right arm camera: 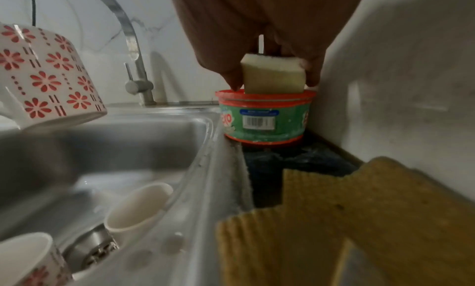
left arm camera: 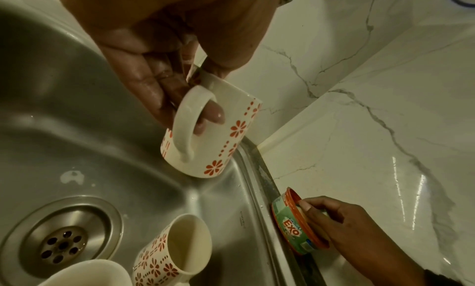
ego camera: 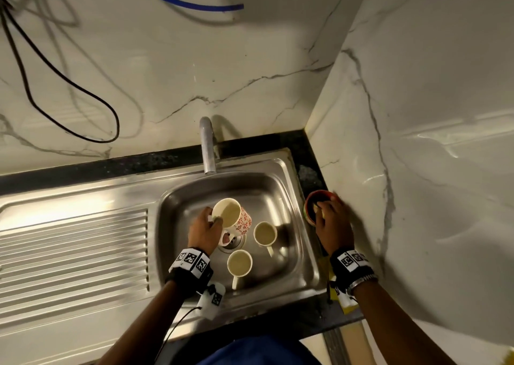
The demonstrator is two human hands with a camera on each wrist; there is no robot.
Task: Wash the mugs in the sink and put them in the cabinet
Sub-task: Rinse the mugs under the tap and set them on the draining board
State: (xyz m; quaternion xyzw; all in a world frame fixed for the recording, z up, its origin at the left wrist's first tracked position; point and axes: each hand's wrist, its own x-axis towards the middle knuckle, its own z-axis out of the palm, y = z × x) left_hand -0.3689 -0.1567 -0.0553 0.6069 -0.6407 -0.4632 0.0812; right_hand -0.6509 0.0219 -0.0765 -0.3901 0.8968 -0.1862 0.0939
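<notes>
My left hand (ego camera: 204, 231) holds a white mug with red flowers (ego camera: 232, 217) above the steel sink (ego camera: 303, 253); a finger runs through its handle (left arm camera: 190, 125) and the thumb sits at the rim. Two more flowered mugs stand in the basin, one to the right (ego camera: 264, 233) and one nearer me (ego camera: 239, 263). My right hand (ego camera: 332, 225) pinches a pale sponge (right arm camera: 273, 75) and dips it into the red-rimmed green soap tub (right arm camera: 266, 115) on the counter at the sink's right edge.
A curved steel tap (ego camera: 207, 145) rises behind the basin, and the drain (left arm camera: 64, 244) lies under the held mug. A ribbed draining board (ego camera: 72, 253) stretches left. A yellow cloth (right arm camera: 347, 219) lies near the right wall. Marble walls close the back and right.
</notes>
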